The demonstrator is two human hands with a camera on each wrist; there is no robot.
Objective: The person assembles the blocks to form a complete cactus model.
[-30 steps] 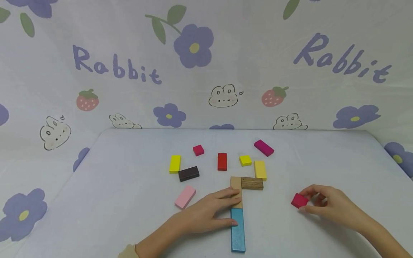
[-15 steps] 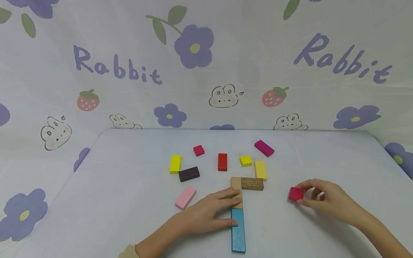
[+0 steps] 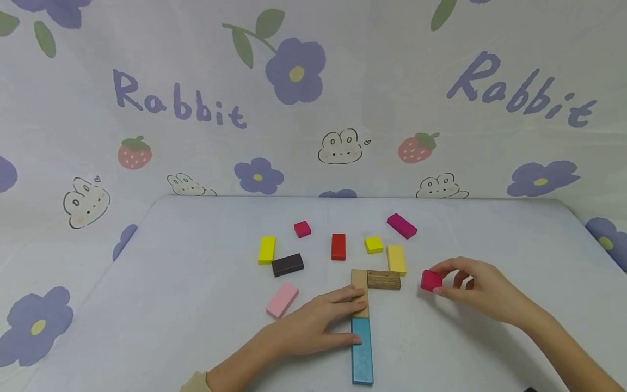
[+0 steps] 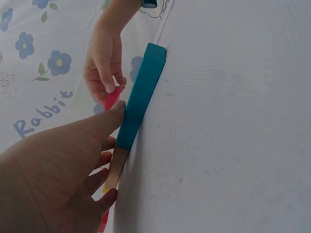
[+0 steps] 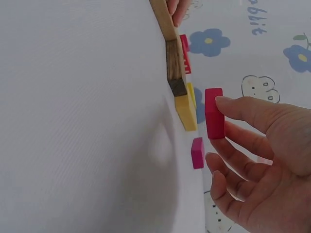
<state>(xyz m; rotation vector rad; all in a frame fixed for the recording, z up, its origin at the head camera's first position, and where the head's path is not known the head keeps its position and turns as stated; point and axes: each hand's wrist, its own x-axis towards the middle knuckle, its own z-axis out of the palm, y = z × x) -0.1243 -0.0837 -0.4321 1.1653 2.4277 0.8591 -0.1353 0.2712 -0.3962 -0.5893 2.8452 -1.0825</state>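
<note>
A crimson block [image 3: 431, 280] is held above the white table [image 3: 490, 228], to the right of the wood-grain block [image 3: 384, 280], pinched between the thumb and fingers of the right hand [image 3: 485, 291]. The tan block [image 3: 360, 276] is touched by the fingers of the left hand [image 3: 313, 321], which are extended and spread; the blue block [image 3: 362, 362] is touched by its thumb. The tan block is abutted by both the blue and wood-grain blocks. Farther left, a pink block [image 3: 282, 300] is noted.
</note>
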